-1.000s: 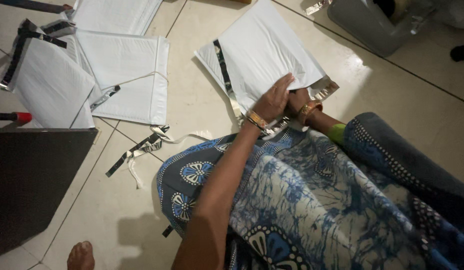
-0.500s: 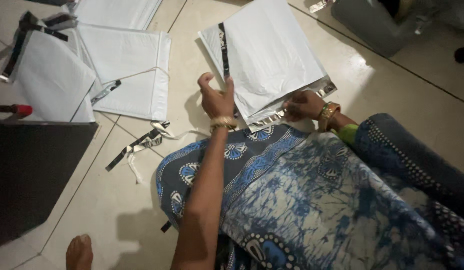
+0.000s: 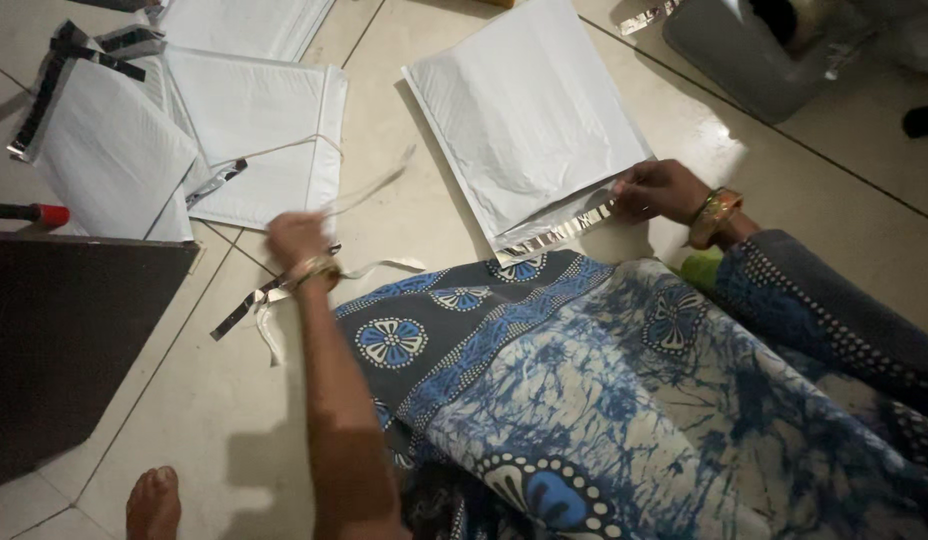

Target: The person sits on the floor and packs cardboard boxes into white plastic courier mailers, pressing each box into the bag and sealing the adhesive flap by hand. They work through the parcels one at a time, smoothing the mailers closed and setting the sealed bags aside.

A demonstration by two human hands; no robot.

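Note:
A white padded mailer (image 3: 529,120) lies on the tiled floor in front of me, its open end with a shiny adhesive strip (image 3: 559,232) facing my lap. My right hand (image 3: 659,190) pinches that end at its right corner. My left hand (image 3: 296,240) is out to the left, low over the floor, shut on a thin clear peel-off strip (image 3: 369,188) that trails up and to the right, blurred. Bangles sit on both wrists. Blue patterned cloth (image 3: 584,400) covers my lap.
More white mailers (image 3: 254,130) are spread at the upper left, some with black strips. Discarded strips (image 3: 249,305) lie on the floor by my left hand. A dark board (image 3: 54,350) stands at the left, a grey bin (image 3: 754,50) at the upper right, a bare foot (image 3: 152,503) below.
My left hand has left the mailer's open end and swung far left, pulling the peel-off strip away. My right hand stays at the mailer's corner.

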